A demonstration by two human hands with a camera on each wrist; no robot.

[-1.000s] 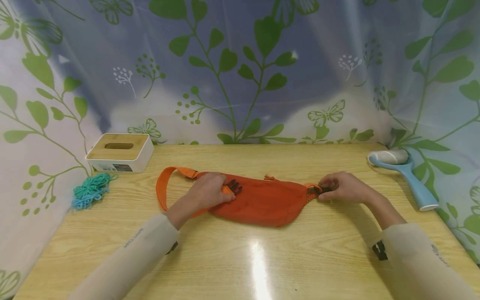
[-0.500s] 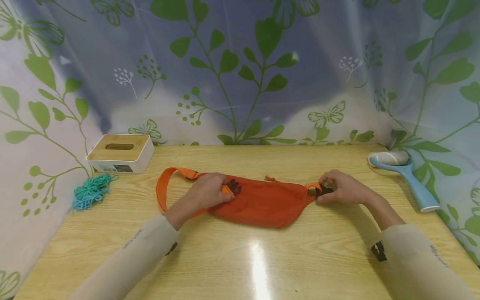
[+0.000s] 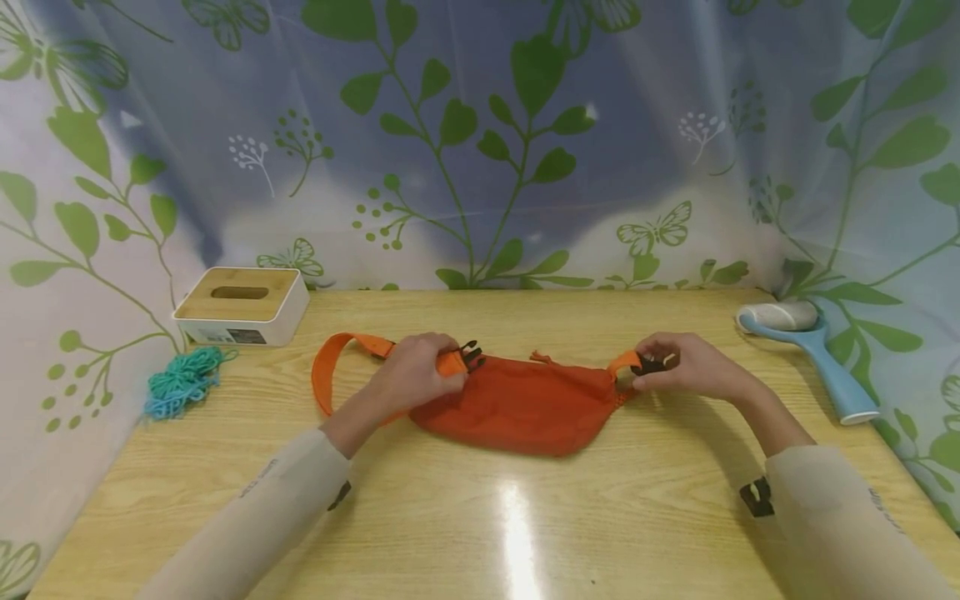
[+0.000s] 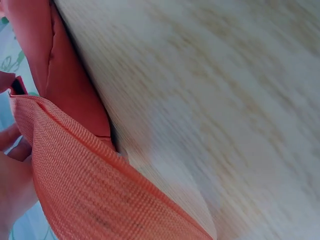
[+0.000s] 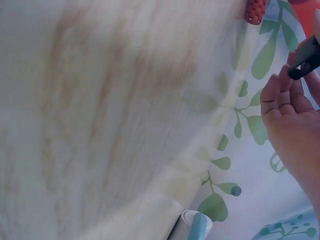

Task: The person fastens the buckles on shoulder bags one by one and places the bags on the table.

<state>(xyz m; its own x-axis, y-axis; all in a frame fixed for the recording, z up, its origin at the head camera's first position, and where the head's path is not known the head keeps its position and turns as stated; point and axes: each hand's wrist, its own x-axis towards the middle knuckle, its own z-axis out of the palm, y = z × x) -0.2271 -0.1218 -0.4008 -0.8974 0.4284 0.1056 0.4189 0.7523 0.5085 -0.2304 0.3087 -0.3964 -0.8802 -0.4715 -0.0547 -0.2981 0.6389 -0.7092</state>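
Fastening seems underway: fingers (image 3: 437, 340) curled, left hand (image 3: 411, 368) pinches orange strap (image 3: 452, 364) behind a pronged buckle (image 3: 472, 357), right hand (image 3: 696, 367) a black clip (image 3: 648, 365) (red bag (image 3: 521, 408) on the table (image 3: 412, 517) between); joining needs both drawn together.

We get decent, fairly even light in the head view; white glare streaks the near tabletop (image 3: 600, 517), shadow falls beside the right sleeve (image 3: 847, 517), backdrop (image 3: 480, 200) dark up the middle. We find both wrist views bluish, hazy, tabletop smeared; strap (image 4: 100, 170) weave reads clear.
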